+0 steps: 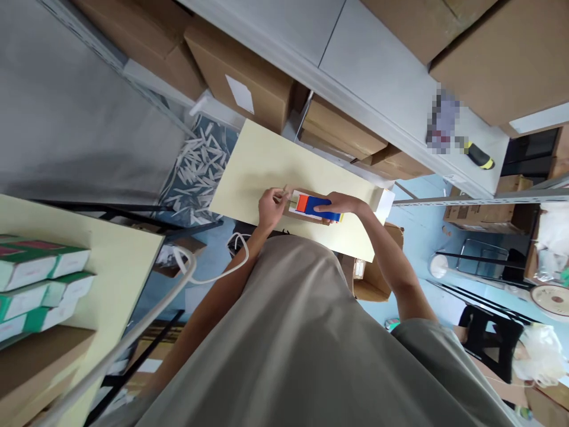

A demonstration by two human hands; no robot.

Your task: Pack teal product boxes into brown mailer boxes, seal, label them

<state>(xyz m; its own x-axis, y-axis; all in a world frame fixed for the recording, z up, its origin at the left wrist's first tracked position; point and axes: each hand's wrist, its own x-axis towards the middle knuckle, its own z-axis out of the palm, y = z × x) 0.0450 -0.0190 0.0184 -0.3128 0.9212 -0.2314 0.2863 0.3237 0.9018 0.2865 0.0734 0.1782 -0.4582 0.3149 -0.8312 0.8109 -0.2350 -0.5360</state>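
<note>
My right hand [341, 203] is closed around a blue and orange block-shaped object [313, 205], with the thumb on its blue top. The orange end points toward my left hand. Under it shows a small brown and white piece [293, 214], which looks like cardboard. My left hand [271, 207] is at the left end of this piece, its thumb and fingers pinched together. What lies between those fingertips is too small to make out. Both hands are over a pale yellow tabletop [258, 160], close to my body.
Cardboard boxes [249, 71] sit below a grey shelf [377, 77] beyond the table. On that shelf lies a yellow and black handle [479, 155]. A bin of white strips [200, 166] is at left. Green and white boxes [40, 284] are stacked lower left, near a white tube [186, 267].
</note>
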